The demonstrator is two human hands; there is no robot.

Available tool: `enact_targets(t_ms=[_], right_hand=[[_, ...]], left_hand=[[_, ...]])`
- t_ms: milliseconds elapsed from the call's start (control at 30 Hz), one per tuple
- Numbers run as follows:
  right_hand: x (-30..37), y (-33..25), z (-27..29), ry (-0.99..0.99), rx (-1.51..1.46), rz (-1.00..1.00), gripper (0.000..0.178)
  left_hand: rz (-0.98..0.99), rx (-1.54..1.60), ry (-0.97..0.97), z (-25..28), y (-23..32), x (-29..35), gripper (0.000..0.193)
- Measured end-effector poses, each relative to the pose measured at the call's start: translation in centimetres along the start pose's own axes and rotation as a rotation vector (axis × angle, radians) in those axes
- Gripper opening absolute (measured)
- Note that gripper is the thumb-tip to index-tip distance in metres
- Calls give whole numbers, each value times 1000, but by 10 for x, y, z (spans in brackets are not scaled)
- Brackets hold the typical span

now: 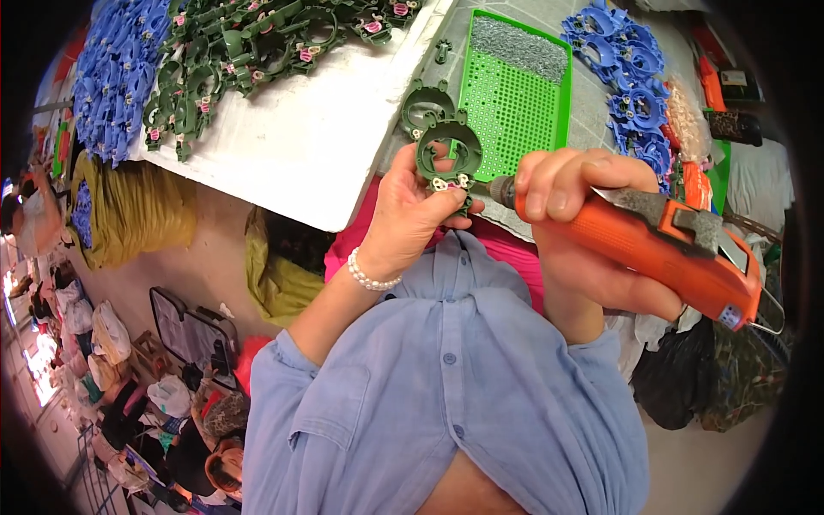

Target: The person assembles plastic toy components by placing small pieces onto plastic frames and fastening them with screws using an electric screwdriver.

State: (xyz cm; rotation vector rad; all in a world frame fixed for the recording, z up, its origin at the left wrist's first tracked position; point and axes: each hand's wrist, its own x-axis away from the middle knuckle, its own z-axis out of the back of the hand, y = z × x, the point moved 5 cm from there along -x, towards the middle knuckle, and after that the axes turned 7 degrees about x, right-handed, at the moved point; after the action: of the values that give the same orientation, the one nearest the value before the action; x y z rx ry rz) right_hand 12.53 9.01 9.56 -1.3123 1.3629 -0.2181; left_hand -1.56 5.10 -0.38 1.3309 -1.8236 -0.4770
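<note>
My left hand [405,206], a pearl-like bracelet at its wrist, is closed on a dark green plastic ring part [464,137] with small white and pink pieces at its lower end. In my right hand [573,190] lies an orange electric screwdriver [639,245], its tip end pointing left toward the lower end of that part. Whether the tip touches the part I cannot tell. Just behind the held part is another green ring part [427,101]. A bright green perforated tray [520,118] stands beyond my hands, with many small silvery screws [520,47] heaped at its far end.
A white board [283,129] on the left carries a pile of green parts [249,47]. Blue plastic parts are heaped at far left [120,77] and right [635,107]. A small green piece [443,51] lies beside the tray. Yellow sacks [129,210] stand below left.
</note>
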Motion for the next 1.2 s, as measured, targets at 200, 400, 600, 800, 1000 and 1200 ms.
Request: enact_targets(t_ms=[200,400,600,800,1000,1200], right_hand=[[10,13,-3,113,-19,-98,100],[11,22,-1,33,-145,-109,90],[10,19,-2,21,29,-59,98],[4,12,4,-23,33,-17,98],[0,10,24,15,37,35,99],[12,55,68,291,127,-86,95]], left_hand=[[-6,9,20,-3,1,1,46],[-22,33,28,-6,0,2,45],[-76,5,99,-6,-6,0,41],[-39,91,71,-4,-7,-3,41],[35,178,41,0,-11,-7,42],[96,132,48,5,-14,-7,38]])
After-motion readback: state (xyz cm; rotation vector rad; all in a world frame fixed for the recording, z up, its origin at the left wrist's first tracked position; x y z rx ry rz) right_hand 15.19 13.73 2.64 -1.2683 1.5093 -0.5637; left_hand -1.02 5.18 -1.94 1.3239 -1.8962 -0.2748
